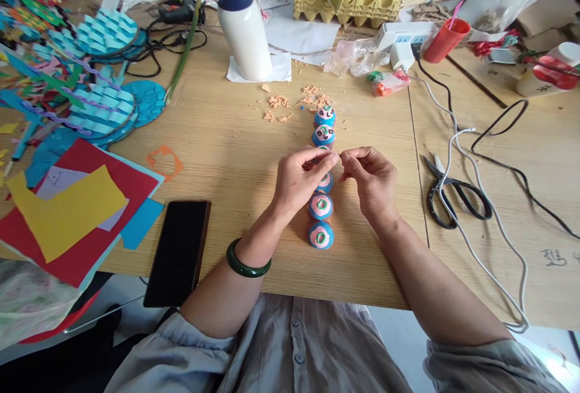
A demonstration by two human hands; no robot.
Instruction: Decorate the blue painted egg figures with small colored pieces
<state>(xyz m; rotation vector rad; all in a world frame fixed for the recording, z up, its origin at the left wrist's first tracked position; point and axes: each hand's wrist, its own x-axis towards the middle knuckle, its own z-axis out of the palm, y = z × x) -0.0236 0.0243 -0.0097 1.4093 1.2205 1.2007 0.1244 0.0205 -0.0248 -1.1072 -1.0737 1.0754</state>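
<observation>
2 hands [296, 181] over blue domes [321, 205]

The table [240, 169] bears a row of domes [325, 185]. Left of the row lie a phone [177, 252] and papers [77, 211]; right of it, scissors [458, 183] and cables [525, 269]; just beyond it, shavings [278, 101].

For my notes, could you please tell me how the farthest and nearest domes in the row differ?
The farthest dome bears dark marks on its pink top; the nearest dome shows none. The farthest dome sits beside orange shavings, the nearest dome well away. Both show blue, pink and green.
</observation>
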